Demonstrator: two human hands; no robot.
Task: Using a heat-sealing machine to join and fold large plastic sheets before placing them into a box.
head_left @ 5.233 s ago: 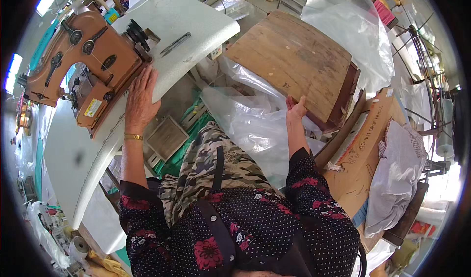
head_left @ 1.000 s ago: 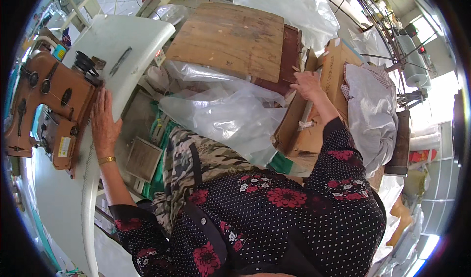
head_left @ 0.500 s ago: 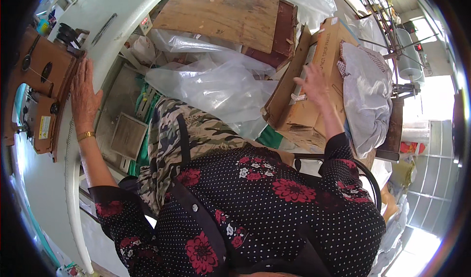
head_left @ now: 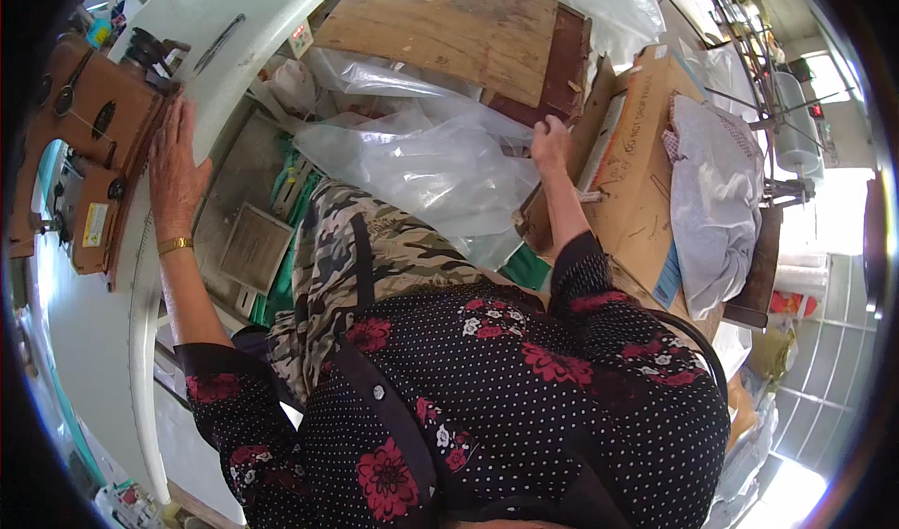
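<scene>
My left hand (head_left: 176, 178) lies flat, fingers stretched out, on the edge of the white sewing table (head_left: 80, 342). Its fingertips are beside the brown body of a sewing machine (head_left: 136, 117). Over on the right, my right hand (head_left: 552, 145) is closed with its fingers curled. It is above the near side of an open cardboard box (head_left: 632, 173), where a corner of clear plastic sheeting (head_left: 421, 168) reaches its fingertips. What the fingers hold, if anything, is hidden.
A wooden board (head_left: 440, 28) rests on a dark red box (head_left: 567, 61) ahead. Grey cloth (head_left: 719, 201) drapes over the cardboard box's right side. Camouflage fabric (head_left: 356, 248) covers my lap. Dark tweezers (head_left: 220, 42) lie on the table. A metal rack (head_left: 721, 23) stands far right.
My right hand has moved left and toward the plastic sheeting, and its spread fingers have closed. The left hand stays on the table edge. The whole view has shifted slightly.
</scene>
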